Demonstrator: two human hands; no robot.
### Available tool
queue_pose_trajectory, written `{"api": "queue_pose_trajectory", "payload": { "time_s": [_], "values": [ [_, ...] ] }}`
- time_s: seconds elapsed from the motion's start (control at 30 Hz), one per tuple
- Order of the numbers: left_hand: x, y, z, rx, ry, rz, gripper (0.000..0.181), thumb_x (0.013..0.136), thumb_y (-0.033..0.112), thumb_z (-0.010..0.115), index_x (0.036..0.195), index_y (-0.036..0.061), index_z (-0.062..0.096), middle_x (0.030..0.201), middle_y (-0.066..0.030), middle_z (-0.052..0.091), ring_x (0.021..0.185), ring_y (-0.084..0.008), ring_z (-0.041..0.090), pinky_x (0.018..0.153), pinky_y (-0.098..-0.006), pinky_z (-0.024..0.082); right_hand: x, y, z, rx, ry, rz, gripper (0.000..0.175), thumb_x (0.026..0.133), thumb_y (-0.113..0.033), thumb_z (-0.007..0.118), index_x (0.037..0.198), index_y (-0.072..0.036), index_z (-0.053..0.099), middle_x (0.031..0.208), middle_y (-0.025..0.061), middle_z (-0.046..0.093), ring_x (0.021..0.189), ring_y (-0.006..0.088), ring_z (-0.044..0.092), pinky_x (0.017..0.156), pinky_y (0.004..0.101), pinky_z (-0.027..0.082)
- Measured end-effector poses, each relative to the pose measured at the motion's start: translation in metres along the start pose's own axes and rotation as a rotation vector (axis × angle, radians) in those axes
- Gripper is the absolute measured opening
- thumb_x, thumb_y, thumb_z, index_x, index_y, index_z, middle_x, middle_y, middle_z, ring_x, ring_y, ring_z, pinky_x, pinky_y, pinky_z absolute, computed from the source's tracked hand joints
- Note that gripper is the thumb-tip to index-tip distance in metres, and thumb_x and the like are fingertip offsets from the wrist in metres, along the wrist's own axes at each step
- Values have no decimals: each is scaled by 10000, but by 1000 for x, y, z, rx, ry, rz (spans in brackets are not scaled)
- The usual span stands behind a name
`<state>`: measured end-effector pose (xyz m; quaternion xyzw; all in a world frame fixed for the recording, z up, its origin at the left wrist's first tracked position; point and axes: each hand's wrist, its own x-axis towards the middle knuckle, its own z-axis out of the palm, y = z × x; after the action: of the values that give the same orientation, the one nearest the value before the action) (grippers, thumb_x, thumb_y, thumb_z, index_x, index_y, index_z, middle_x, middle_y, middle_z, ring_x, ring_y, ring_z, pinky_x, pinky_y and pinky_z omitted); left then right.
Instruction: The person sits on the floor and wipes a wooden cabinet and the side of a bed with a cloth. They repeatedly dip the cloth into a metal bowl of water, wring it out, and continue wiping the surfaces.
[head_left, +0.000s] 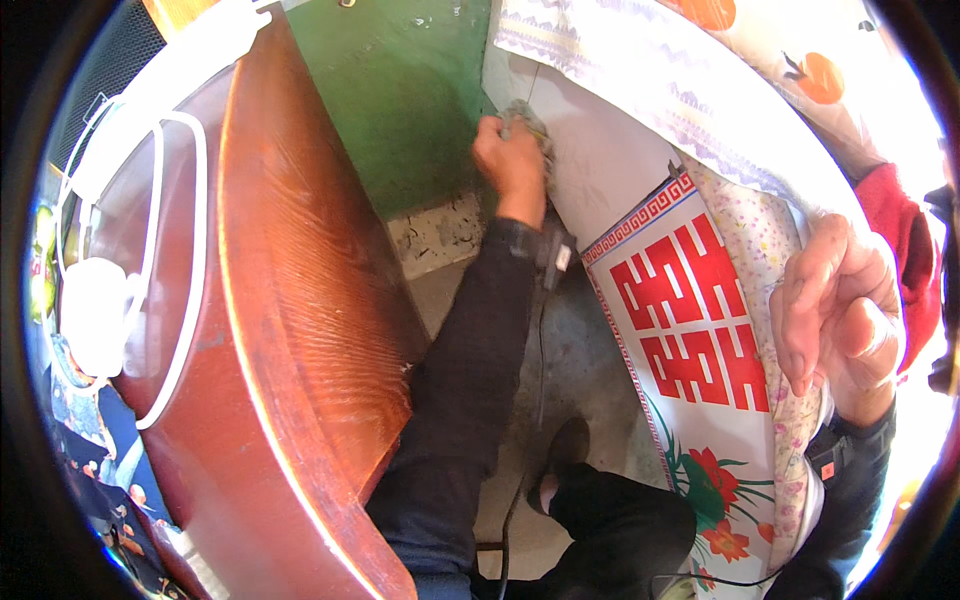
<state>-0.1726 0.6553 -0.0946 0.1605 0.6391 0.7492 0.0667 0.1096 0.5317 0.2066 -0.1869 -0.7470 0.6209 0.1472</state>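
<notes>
My left hand (517, 165) reaches forward at upper centre with its fingers closed on a crumpled grey-green cloth (529, 124). The cloth is against a white panel (592, 150), beside the green wall surface (397, 105). At the right, my right hand (840, 315) is raised with curled, parted fingers and nothing seen in it. Behind and below it lies floral fabric (795, 450). Between the hands hangs a white sheet (630, 435) with red Chinese characters, a patterned border and red flowers.
A reddish-brown wooden furniture piece (315, 300) fills the left, with a white cable (199, 225) and a white object (94, 315) on it. A dark cable (510, 517) runs over the floor near my shoe (570, 442). White patterned fabric (637, 82) drapes at upper right.
</notes>
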Motion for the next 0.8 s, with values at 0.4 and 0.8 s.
{"api": "queue_pose_trajectory", "payload": {
  "time_s": [0.4,0.8],
  "values": [
    [21,30,13,-147,-38,-16,228,981,98,744,919,-78,612,789,-108,620,778,-202,542,724,-437,494,4,-1,-6,-67,-60,-3,497,1048,-552,697,1096,-61,637,779,62,772,556,104,674,610,232,579],
    [-127,61,-67,-106,-269,153,231,1012,120,706,927,-33,555,806,-149,593,800,-164,520,739,-417,502,1,4,-3,85,-29,-46,514,1038,-403,752,1180,81,650,763,118,719,543,109,629,458,219,411]
  ]
}}
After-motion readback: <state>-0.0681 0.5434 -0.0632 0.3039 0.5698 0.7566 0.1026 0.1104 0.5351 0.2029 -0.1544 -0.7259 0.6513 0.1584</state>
